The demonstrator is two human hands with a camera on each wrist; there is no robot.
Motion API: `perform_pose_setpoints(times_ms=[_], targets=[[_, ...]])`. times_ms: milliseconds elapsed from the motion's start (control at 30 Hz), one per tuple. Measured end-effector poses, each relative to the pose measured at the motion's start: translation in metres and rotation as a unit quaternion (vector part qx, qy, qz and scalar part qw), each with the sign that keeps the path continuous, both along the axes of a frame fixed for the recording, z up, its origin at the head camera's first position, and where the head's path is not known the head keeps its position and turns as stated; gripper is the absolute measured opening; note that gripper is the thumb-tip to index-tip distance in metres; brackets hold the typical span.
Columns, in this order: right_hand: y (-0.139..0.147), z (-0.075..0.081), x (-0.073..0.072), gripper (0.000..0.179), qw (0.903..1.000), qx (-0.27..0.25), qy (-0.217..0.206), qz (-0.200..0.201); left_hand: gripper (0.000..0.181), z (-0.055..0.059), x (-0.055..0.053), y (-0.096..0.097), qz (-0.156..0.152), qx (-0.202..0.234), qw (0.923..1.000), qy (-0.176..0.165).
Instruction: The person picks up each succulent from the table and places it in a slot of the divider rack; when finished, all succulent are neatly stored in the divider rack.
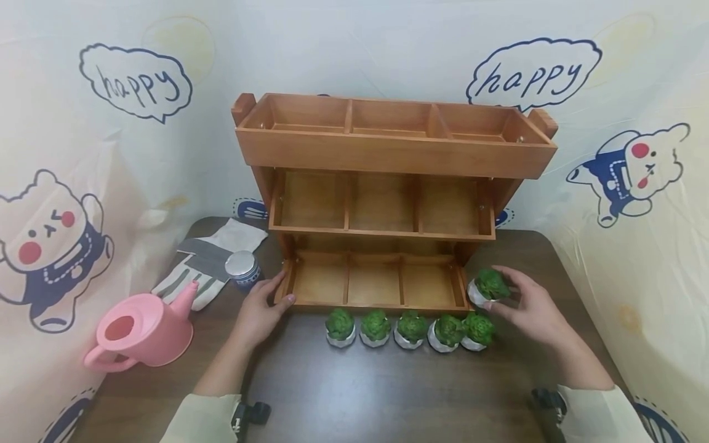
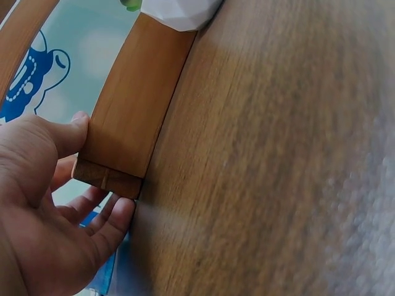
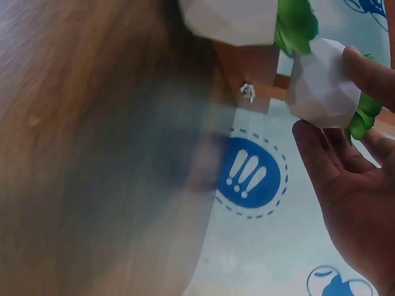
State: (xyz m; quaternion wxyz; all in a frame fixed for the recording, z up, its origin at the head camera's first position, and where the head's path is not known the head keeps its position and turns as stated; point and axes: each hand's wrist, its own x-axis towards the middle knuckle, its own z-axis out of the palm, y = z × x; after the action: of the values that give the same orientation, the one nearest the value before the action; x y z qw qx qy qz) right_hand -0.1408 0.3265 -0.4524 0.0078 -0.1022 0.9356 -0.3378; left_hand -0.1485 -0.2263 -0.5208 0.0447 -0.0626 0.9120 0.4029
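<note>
A three-tier wooden planter shelf [image 1: 388, 157] stands on the table, each tier divided into compartments. At the left end of its bottom tier [image 1: 382, 309], my left hand [image 1: 260, 314] grips the corner; the left wrist view has the thumb on the front board [image 2: 133, 105] and fingers round the end. My right hand [image 1: 534, 307] pinches a small potted succulent [image 1: 490, 285] by its white faceted pot [image 3: 324, 86], beside the shelf's lower right corner. Several similar succulents [image 1: 410, 329] line the front of the bottom tier, the rightmost [image 1: 476, 332] nearest my right hand.
A pink watering can [image 1: 146, 332] stands at the left. Behind it lie grey-and-white gloves [image 1: 213, 258], with a silver-lidded blue-and-white can [image 1: 242, 269] close to my left hand. A printed cloth [image 1: 354, 49] hangs round the back and sides of the dark wooden table [image 1: 388, 394].
</note>
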Motion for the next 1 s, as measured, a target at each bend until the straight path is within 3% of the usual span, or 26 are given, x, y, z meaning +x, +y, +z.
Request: perform_pose_setpoints(times_ms=[300,767,1000], targets=[[-0.017,0.004,-0.011,0.073,0.9995,0.005,0.001,0.030,0.070,0.000,0.000,0.002,-0.006,0.002,1.0000,0.007],[-0.053,-0.005,-0.027,0.072,0.9966,-0.005,-0.020,0.080,0.070,0.000,0.000,0.000,-0.011,0.004,0.9999,0.008],[-0.072,-0.007,-0.032,0.071,0.9959,0.021,-0.018,0.086,0.070,0.000,0.001,-0.001,-0.011,0.003,0.9999,0.011]])
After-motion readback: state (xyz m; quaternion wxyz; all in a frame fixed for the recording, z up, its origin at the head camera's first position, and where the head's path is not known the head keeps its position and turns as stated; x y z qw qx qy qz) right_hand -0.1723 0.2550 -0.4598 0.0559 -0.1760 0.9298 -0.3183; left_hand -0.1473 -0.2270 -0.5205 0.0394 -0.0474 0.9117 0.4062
